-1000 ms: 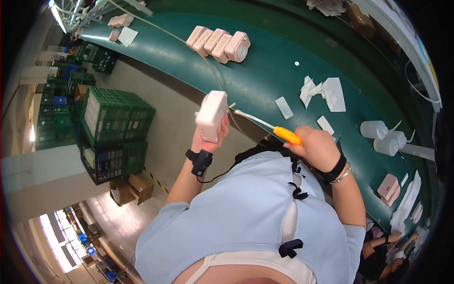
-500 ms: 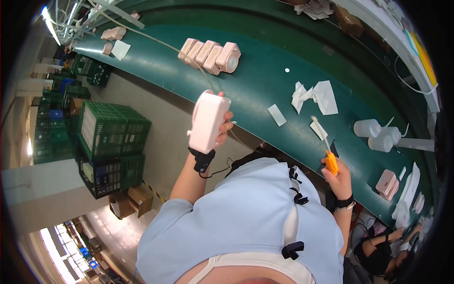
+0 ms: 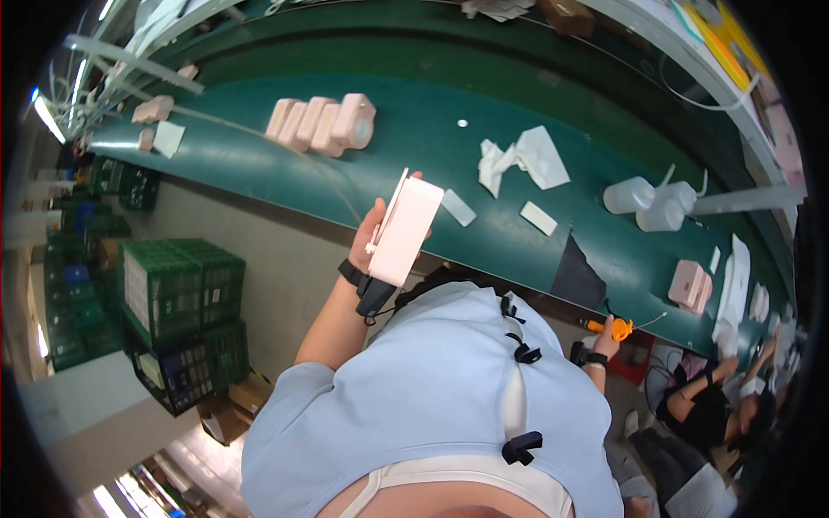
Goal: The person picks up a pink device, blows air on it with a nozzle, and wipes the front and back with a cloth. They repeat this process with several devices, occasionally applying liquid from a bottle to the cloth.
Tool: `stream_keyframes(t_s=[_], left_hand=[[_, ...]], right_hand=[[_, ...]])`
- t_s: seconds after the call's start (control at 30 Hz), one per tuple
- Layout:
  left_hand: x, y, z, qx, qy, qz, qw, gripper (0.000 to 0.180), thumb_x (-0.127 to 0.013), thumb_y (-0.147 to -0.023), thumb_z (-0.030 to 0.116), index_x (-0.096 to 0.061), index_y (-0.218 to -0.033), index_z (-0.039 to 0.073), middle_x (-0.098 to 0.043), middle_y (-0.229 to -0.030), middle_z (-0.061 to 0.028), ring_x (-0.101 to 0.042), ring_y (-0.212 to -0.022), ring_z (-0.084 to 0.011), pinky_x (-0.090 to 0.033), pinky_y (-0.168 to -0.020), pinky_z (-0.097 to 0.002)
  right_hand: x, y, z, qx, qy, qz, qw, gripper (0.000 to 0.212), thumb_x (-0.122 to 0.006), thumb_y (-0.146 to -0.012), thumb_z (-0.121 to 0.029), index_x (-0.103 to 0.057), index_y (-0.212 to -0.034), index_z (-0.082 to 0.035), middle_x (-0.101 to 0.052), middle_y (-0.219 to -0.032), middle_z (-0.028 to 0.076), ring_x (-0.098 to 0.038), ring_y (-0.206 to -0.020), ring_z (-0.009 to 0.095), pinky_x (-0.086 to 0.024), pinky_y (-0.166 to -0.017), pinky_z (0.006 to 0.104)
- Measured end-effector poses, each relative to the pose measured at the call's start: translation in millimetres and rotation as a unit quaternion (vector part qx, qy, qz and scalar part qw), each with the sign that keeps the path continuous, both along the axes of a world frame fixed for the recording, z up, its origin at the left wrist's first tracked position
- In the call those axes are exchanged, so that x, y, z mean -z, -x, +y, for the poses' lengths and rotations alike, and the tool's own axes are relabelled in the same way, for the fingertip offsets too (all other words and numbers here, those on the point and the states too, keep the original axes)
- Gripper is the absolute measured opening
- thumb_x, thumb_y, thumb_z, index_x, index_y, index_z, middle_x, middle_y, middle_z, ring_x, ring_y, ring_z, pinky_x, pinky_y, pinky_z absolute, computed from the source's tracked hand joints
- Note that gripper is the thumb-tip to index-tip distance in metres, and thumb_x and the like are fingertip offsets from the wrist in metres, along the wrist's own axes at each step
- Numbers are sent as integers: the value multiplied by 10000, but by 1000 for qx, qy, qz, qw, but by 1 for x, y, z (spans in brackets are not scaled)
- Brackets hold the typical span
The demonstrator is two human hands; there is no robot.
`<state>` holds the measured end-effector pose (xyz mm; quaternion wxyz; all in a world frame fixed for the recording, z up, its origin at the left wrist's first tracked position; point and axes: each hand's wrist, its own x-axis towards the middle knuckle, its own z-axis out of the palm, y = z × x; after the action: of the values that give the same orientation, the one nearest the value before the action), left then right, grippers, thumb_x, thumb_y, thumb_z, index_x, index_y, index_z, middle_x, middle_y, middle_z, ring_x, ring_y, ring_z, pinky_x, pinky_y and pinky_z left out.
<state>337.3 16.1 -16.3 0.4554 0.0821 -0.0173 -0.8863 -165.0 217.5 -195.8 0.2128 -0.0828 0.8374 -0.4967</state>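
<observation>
Two hands busy: L hand (image 3: 366, 240) grips tilted pink case (image 3: 408, 231) by near edge of green bench (image 3: 414, 104), forearm angled fwd, R hand (image 3: 608, 340) low by same edge farther right, closed round orange-hdl tool (image 3: 621, 329), so prob. a case-holding step, next move calling for steady L grip.

The pink gadget (image 3: 408, 231) hides most of the left-hand grip (image 3: 370, 231), so only a thumb, a bit of palm and some fingertips peek out, and the far side of the gadget can't be seen. The right-hand grip (image 3: 608, 338) looks too small to tell how each finger bends around the orange-handled tool (image 3: 621, 329), and the blue shirt (image 3: 414, 371) covers most of that arm. At the top edge, the white papers (image 3: 498, 8) and the brown box (image 3: 567, 15) get cut off, and the far green crates (image 3: 76, 321) are too blurry to count.
</observation>
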Motion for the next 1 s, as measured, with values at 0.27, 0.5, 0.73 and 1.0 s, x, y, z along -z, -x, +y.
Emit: stream_keyframes(t_s=[0.27,0.5,0.73,1.0], left_hand=[[56,12,-8,59,-54,-87,993,605,-548,-953,402,-365,-1451,112,-505,-1232,-146,-538,-944,-255,-574,-690,-398],[14,41,-3,52,-54,-147,986,623,-518,-954,453,-393,-1409,46,-507,-1256,-147,-575,-1010,-272,-587,-753,-411],[36,43,0,100,-45,-97,989,649,-524,-938,507,-435,-1356,19,-560,-1172,-156,-621,-934,-264,-587,-753,-379],[33,49,4,111,-88,-107,984,622,-536,-927,525,-490,-1303,31,-631,-1056,-165,-662,-879,-253,-591,-694,-353]], right_hand=[[114,21,21,116,145,-117,976,437,-726,-867,-383,-614,-1044,0,-648,-977,68,-631,-893,202,-543,-830,345],[58,-11,-9,76,38,-374,923,385,-704,-883,-382,-637,-1024,-29,-663,-941,67,-624,-843,173,-525,-764,272],[-56,-99,-128,-523,-19,243,817,355,-739,-802,-252,-630,-1086,-70,-642,-1085,121,-656,-850,276,-522,-733,385],[-53,-147,-219,-615,-171,352,684,487,-673,-855,-239,-529,-1319,-199,-533,-1164,130,-612,-907,342,-525,-753,415]])
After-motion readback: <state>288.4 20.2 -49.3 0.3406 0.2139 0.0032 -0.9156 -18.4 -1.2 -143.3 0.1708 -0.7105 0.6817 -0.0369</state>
